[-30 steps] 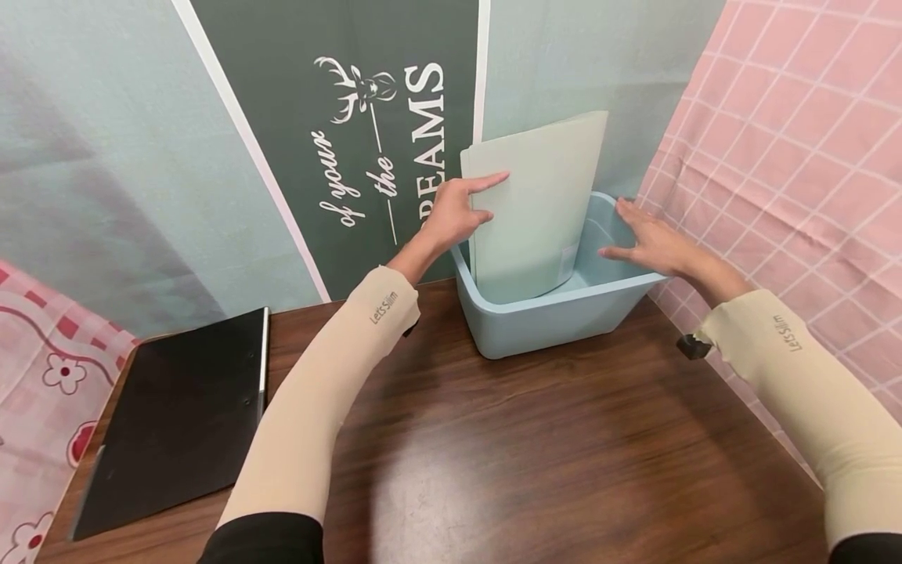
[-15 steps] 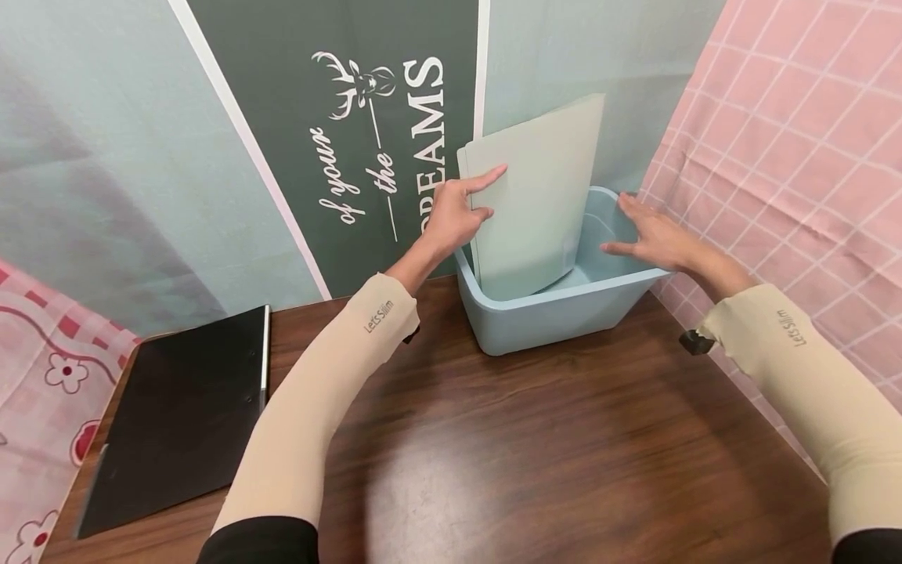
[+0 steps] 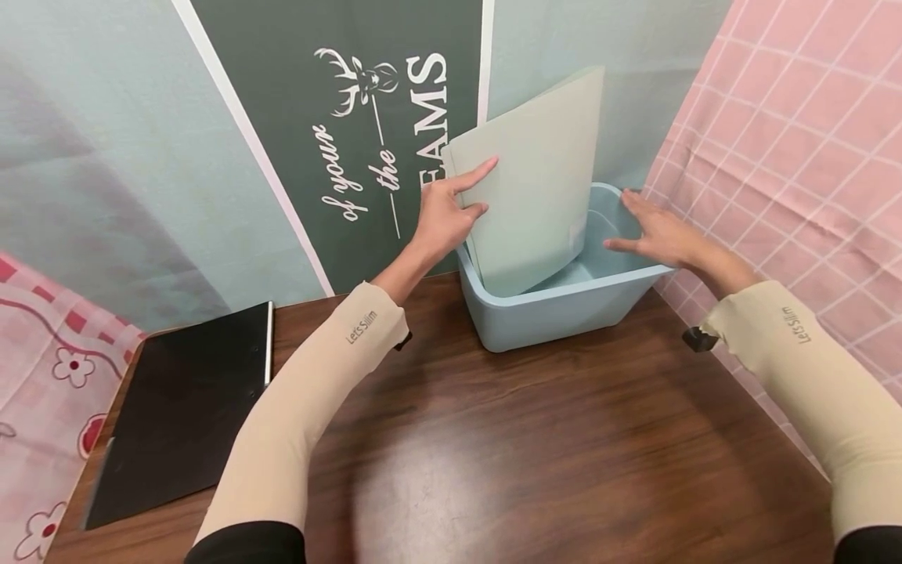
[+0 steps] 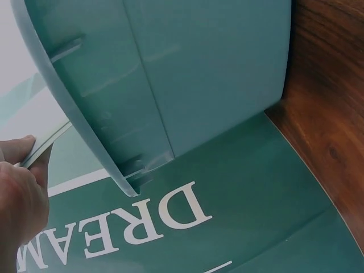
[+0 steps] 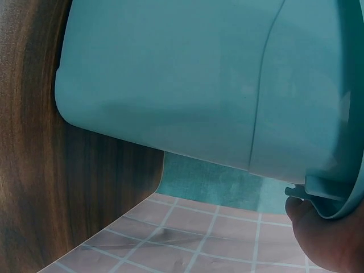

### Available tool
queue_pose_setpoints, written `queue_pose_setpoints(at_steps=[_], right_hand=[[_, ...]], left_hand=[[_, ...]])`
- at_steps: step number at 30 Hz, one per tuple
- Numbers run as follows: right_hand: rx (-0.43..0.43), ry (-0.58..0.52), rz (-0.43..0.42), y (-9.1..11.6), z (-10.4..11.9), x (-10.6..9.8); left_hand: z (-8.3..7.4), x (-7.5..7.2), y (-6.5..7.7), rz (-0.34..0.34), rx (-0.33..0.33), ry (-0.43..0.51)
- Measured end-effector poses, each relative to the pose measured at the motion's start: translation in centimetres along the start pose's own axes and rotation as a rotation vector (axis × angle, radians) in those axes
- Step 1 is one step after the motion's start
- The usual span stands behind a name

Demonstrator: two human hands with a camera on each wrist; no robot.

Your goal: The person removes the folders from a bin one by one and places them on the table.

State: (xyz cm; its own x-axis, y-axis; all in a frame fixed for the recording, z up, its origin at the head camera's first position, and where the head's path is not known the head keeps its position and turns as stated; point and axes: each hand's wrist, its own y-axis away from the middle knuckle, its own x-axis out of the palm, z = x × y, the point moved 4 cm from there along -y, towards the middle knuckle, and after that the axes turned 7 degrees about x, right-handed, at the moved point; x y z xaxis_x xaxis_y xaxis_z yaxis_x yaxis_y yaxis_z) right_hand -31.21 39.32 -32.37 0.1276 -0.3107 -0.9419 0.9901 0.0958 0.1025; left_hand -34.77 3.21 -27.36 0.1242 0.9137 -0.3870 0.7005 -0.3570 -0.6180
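In the head view, a pale green file folder (image 3: pixel 528 180) stands tilted in a light blue plastic bin (image 3: pixel 564 313), its lower end inside and its upper part above the rim. My left hand (image 3: pixel 449 215) pinches the folder's left edge, index finger extended along its front. The left wrist view shows the folder's thin layered edge (image 4: pixel 48 142) between thumb and fingers. My right hand (image 3: pixel 662 233) grips the bin's right end, thumb inside the rim and fingers at the far corner. Part of that hand (image 5: pixel 324 233) shows beneath the rim in the right wrist view.
A flat black board (image 3: pixel 183 407) with silver strips lies at the left on the brown wooden table (image 3: pixel 535 454). Behind the bin hangs a grey-green printed backdrop (image 3: pixel 338 149). A pink checked cloth (image 3: pixel 789 172) rises close along the right side.
My left hand has drawn the folder upward and slightly left, tilting it more, so more of it shows above the bin. The right hand stays at the bin's right end.
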Motion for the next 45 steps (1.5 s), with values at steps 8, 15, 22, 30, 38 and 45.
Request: queue_pose_setpoints(at_steps=[8,15,22,30,38,45], right_hand=[[0.013,-0.013,0.003,0.1,-0.2,0.0],[0.013,-0.004,-0.002,0.2,0.0,0.1],[0.009,0.007,0.000,0.0,0.0,0.2],[0.002,0.005,0.009,-0.6,0.6,0.6],[-0.018,0.008,0.003,-0.8,0.6,0.6],[-0.016,-0.001,-0.009,-0.7,0.1,0.5]], left_hand=[[-0.4,-0.8,0.5,-0.085,-0.047,0.047],[-0.9,-1.7,1.0,-0.184,-0.101,0.087],[-1.2,-2.2,1.4,-0.246,-0.143,0.190],[-1.9,-3.6,2.3,-0.319,-0.120,0.242],[-2.5,-5.4,3.1,-0.388,-0.137,0.389],[-2.9,-6.7,3.7,-0.449,-0.182,0.478]])
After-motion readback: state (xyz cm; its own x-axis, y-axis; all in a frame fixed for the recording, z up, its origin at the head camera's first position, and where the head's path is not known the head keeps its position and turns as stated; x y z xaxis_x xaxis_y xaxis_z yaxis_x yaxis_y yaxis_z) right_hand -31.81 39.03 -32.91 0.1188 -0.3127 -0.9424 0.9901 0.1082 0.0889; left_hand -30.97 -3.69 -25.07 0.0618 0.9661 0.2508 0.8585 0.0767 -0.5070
